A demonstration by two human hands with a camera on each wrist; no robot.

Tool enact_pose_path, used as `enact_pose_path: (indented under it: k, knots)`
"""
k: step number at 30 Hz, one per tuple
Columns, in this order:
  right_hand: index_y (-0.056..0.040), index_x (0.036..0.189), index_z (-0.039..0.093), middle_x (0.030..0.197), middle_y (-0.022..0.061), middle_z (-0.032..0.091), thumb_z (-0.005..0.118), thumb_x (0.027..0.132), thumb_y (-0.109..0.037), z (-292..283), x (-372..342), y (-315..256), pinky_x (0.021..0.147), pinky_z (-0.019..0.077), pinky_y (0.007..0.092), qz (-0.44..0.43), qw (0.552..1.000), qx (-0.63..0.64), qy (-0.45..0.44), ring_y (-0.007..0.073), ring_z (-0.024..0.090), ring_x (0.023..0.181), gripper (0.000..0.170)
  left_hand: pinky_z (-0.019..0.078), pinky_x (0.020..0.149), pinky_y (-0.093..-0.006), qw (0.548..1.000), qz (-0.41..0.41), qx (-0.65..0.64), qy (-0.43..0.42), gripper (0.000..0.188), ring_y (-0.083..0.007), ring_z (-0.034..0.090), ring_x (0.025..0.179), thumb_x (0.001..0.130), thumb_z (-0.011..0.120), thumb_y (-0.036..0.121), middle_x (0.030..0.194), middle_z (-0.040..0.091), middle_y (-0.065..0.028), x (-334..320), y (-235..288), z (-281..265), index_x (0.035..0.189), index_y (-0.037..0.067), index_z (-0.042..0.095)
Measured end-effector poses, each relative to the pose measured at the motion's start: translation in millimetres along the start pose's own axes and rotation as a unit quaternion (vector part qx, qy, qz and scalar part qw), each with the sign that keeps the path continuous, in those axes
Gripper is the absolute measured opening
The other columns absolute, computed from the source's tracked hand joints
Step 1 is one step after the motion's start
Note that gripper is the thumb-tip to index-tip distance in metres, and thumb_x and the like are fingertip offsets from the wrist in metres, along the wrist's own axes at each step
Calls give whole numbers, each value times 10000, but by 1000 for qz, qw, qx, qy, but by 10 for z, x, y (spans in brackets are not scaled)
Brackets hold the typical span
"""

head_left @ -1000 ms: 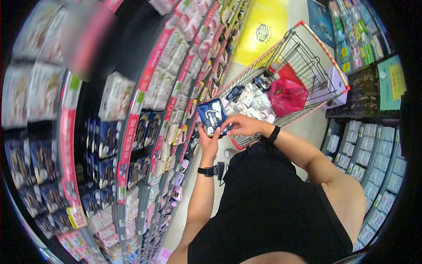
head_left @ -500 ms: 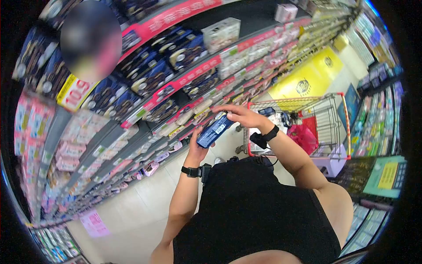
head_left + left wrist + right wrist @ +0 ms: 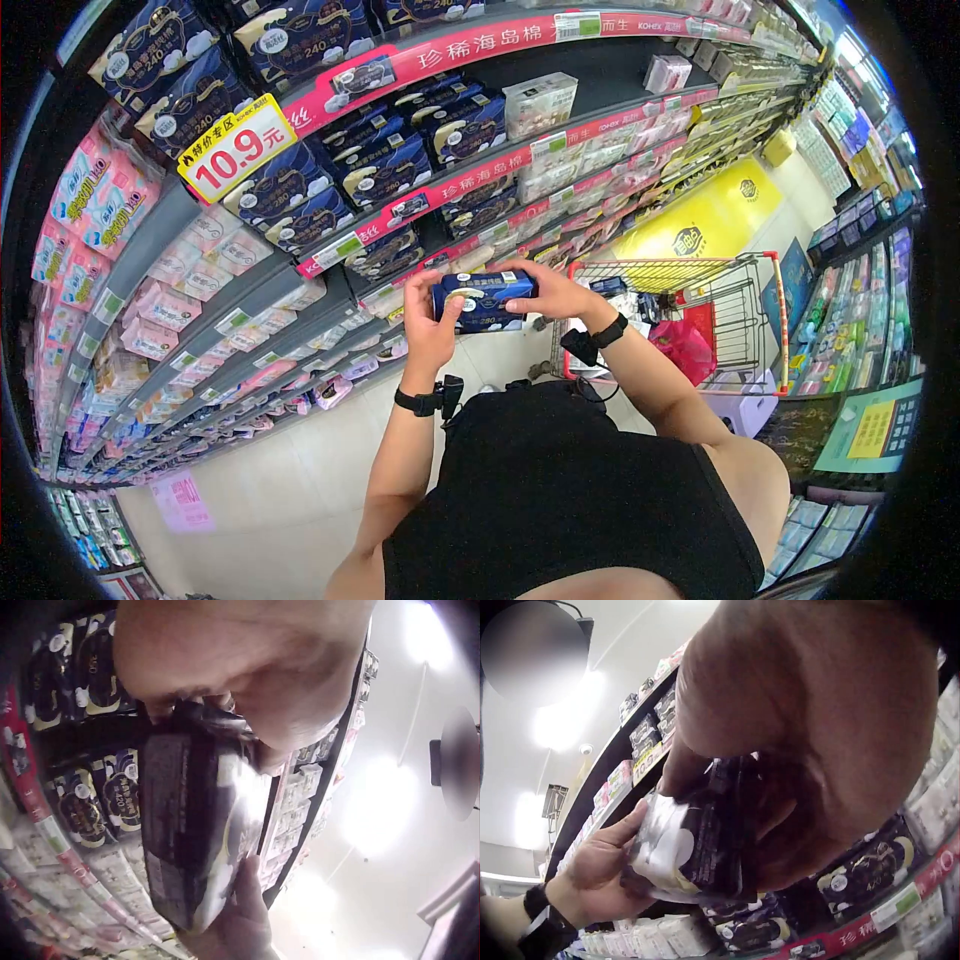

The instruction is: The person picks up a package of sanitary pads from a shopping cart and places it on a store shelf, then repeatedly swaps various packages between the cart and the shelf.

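Observation:
A dark blue package (image 3: 484, 301) with pale printing is held level between both hands in front of the shelves. The left hand (image 3: 428, 322) grips its left end, thumb on the printed face. At its right end the right hand (image 3: 562, 297) holds on, thumb also across the face. The left wrist view shows the package (image 3: 199, 825) under the left hand (image 3: 247, 667), with the right hand (image 3: 236, 922) at its far end. In the right wrist view, the package (image 3: 697, 832) lies between the right hand (image 3: 802, 727) and the left hand (image 3: 604, 870).
Shelves of similar blue packs (image 3: 300, 40) run along the left and front, with a yellow price sign (image 3: 238, 148). A wire shopping cart (image 3: 775, 320) containing a red bag (image 3: 683, 350) and packs stands at the right. More shelves line the right side.
The view has swung toward the left shelves. The package, tilted and showing a barcode side half a second ago, is now level with its printed face showing, and both hands hold its ends.

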State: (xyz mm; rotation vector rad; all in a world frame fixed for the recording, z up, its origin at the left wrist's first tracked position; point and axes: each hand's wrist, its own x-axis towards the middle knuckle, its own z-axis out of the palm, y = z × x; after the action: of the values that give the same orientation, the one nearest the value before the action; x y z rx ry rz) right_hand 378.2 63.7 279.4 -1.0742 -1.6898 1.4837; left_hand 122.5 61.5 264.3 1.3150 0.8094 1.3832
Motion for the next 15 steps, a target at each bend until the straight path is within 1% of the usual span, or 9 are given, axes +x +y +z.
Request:
enact_pose_path:
  k: [2,3,4,6,8,10,12,13,15]
  knots:
    - [-18,1359,541,1220,76,628,819,877,-184,-35,-10,-71,1011,481,333,3,1000,5,1,151,584,1134,581,454,972,-323,1000,26,-5,1,570,-171,562,1115,914,777,153,1230,562,-97,-5,91,44,1348,47,423]
    - [-9,1310,558,1129,44,648,833,863,-162,-87,12,-48,949,513,324,-36,999,-16,31,121,597,1066,547,456,963,-323,999,47,-5,6,566,-169,562,1101,918,768,145,1236,558,-97,-11,132,64,1351,47,417]
    - [-7,1318,547,1127,37,640,824,869,-146,-125,25,-145,929,523,318,-34,998,27,42,121,598,1053,546,458,954,-323,998,67,-6,10,562,-166,562,1087,922,759,137,1241,554,-98,-14,163,62,1355,48,412]
    - [-12,1329,540,1108,23,643,814,875,-127,-288,86,-337,898,533,306,-95,990,-46,92,114,609,1018,543,471,879,-305,997,68,12,30,546,-150,548,1006,948,679,73,1316,497,-104,-60,190,11,1392,55,362]
    - [-21,1346,529,1127,16,635,804,879,-104,-392,181,-718,890,530,290,-71,987,66,128,101,604,1025,549,467,840,-279,997,57,6,60,525,-129,518,966,960,627,35,1344,464,-93,-127,150,-15,1405,69,351]
    - [-30,1286,566,1080,11,628,805,881,-130,-579,403,-876,888,510,280,-137,975,27,171,95,582,1008,481,463,810,-263,998,30,24,52,515,-126,519,964,965,608,18,1321,454,-80,-229,120,-76,1400,68,339]
    - [-32,1297,559,1063,5,624,797,883,-110,-672,664,-1068,849,513,271,-227,950,5,216,89,581,969,484,462,803,-261,998,13,38,47,509,-123,520,962,961,607,10,1297,458,-74,-347,65,-146,1390,66,339]
    - [-31,1301,556,1051,4,622,799,883,-108,-754,767,-1173,820,511,272,-226,949,-41,216,94,579,932,489,487,797,-296,997,7,49,54,512,-127,565,922,933,626,-11,1278,475,-101,-406,78,-154,1355,46,343]
    - [-28,1276,562,1010,7,629,792,895,-117,-803,1015,-1360,803,503,280,-258,940,-55,216,96,569,906,454,486,788,-287,997,-7,67,43,509,-125,568,900,925,636,-17,1255,488,-95,-536,58,-186,1342,45,352]
